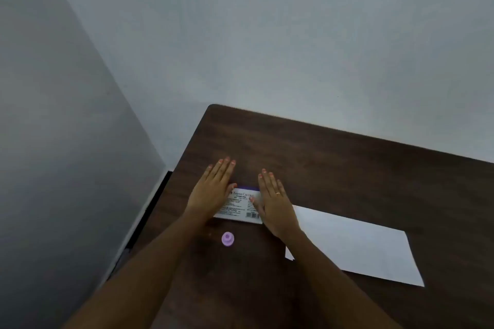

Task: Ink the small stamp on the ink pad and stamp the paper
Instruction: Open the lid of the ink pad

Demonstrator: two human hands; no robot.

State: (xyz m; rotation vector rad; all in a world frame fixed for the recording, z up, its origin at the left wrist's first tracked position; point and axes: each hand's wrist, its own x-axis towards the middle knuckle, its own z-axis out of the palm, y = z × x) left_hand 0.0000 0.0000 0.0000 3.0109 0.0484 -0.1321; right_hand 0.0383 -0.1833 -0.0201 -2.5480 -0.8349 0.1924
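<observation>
A closed ink pad (240,205) with a white printed label and a purple far edge lies on the dark wooden table (334,163). My left hand (213,189) lies flat against its left side, fingers straight, thumb on the pad's top corner. My right hand (275,200), with a ring on one finger, lies flat on its right side, thumb resting on the label. A small lilac round stamp (228,238) stands on the table just in front of the pad, between my forearms. A white sheet of paper (361,246) lies to the right, its left part hidden under my right forearm.
The table's left edge runs close beside my left arm, with a dark gap and a grey wall (53,141) beyond it. A pale wall (294,35) stands behind the table's far edge.
</observation>
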